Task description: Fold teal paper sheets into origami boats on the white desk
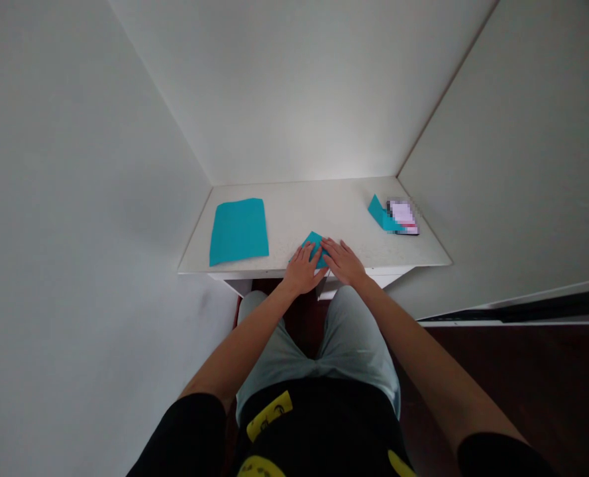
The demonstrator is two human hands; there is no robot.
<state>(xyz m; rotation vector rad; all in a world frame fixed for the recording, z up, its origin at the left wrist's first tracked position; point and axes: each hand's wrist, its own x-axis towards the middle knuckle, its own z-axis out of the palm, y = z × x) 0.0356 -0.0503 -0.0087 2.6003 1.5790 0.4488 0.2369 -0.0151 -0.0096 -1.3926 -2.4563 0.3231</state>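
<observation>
A small folded piece of blue paper (315, 238) lies at the front edge of the white table, its pointed top facing away from me. My left hand (303, 268) rests on its left part with fingers stretched out. On the right part lies my right hand (342, 261), fingers extended and pressing flat. Both hands cover much of the paper, so its full shape is hidden. To the left is a larger, roughly square blue sheet (239, 230), lying flat.
At the table's right, a folded blue paper piece (379, 213) touches or overlaps a phone (403, 215), which is blurred out. White walls (299, 93) enclose the table (319, 202) at the back and both sides. My knees are below the front edge.
</observation>
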